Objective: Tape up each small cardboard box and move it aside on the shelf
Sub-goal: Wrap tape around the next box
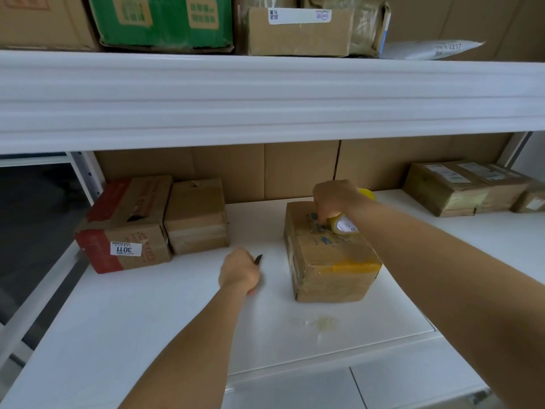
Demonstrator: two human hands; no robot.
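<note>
A small cardboard box (330, 261) with a yellow tape strip on its front edge stands on the white shelf (177, 320), right of centre. My right hand (334, 199) grips a yellowish tape roll (345, 224) and holds it down on the top of this box. My left hand (239, 271) rests on the shelf to the left of the box, its fingers curled round a small dark pointed tool (258, 258) whose tip sticks out.
Two cardboard boxes stand at the back left: one with red edges and a "3011" label (126, 225), one plain (196, 215). Several taped boxes (466, 188) sit at the back right. The upper shelf beam (265, 98) hangs overhead.
</note>
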